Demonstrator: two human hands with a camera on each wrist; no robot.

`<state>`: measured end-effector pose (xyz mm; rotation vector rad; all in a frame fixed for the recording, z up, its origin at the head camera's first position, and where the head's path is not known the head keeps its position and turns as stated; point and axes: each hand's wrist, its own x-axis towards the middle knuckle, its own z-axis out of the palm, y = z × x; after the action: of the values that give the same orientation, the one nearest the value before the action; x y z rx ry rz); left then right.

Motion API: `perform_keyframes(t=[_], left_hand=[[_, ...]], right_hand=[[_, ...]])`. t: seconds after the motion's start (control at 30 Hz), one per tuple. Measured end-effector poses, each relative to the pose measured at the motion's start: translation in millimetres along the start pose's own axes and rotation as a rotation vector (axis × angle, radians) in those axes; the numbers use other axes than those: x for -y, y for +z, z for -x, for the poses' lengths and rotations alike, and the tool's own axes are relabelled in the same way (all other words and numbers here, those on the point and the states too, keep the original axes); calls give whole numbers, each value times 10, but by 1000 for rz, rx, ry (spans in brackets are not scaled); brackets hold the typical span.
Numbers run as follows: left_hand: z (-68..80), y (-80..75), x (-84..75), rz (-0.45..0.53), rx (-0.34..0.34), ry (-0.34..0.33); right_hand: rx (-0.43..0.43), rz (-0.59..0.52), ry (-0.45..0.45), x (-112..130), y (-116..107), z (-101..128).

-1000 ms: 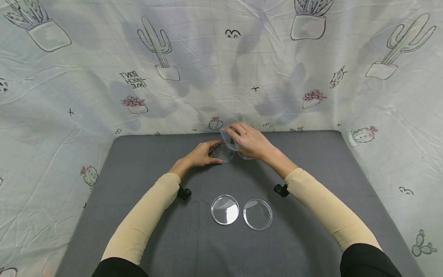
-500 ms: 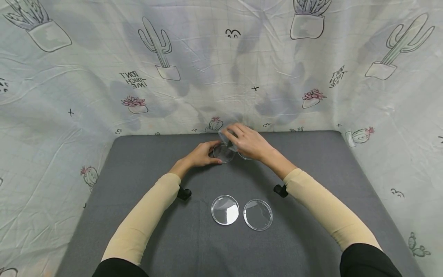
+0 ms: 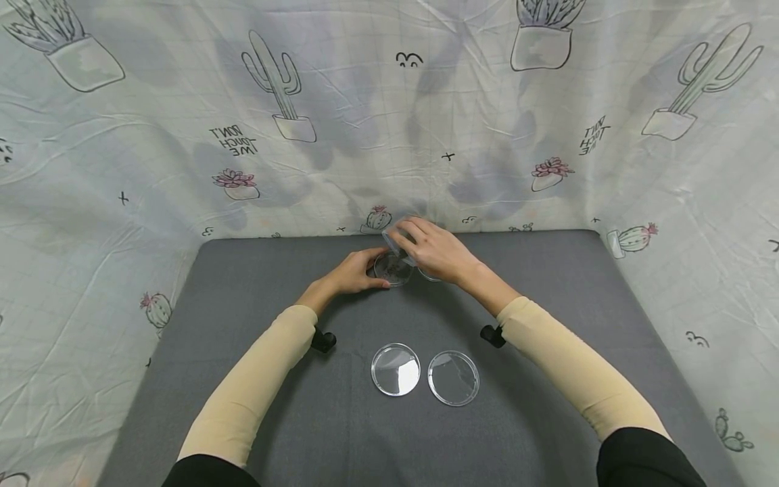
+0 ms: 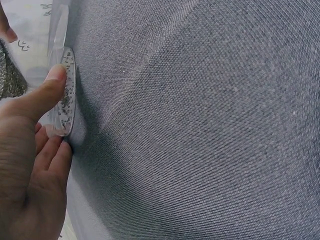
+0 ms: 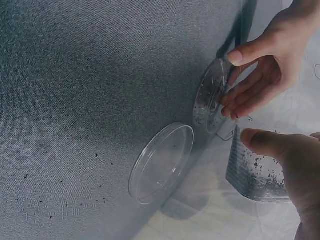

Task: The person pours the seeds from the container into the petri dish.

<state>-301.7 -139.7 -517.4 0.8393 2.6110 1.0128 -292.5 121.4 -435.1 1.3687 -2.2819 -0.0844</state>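
Observation:
At the back of the grey surface, my left hand (image 3: 351,272) holds a clear petri dish (image 3: 394,270) between thumb and fingers. In the left wrist view, small dark grains are scattered inside this dish (image 4: 70,102). My right hand (image 3: 439,251) grips a clear, angular plastic box (image 5: 255,172) by its side, tilted over the held dish. Dark grains lie along the inner wall of the box. Just right of the held dish sits a second petri dish (image 5: 162,162), largely hidden by the right hand in the head view.
Two clear round dishes or lids, one on the left (image 3: 395,369) and one on the right (image 3: 453,378), lie nearer the front. Tiny dark specks (image 5: 41,202) dot the grey cloth (image 3: 341,419). A cactus-print curtain (image 3: 341,176) rises behind and at both sides.
The right hand has shifted slightly left, and the box has tipped further over the held dish. Dark grains now show in that dish. The left hand has stayed in place.

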Motion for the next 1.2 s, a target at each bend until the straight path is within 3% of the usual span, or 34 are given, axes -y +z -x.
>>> perform_keyframes(t=[0.1, 0.13, 0.4, 0.9, 1.2], left_hand=[[-14, 11, 38, -4, -7, 13], [1, -14, -49, -12, -5, -9], [16, -23, -146, -40, 22, -81], [19, -9, -136, -46, 3, -63], [30, -11, -132, -36, 10, -50]], right_hand=[[1, 4, -7, 1, 6, -4], [3, 5, -9, 2, 8, -5], [24, 21, -24, 29, -4, -11], [5, 53, -28, 50, 16, -5], [36, -41, 53, 60, 1, 7]])
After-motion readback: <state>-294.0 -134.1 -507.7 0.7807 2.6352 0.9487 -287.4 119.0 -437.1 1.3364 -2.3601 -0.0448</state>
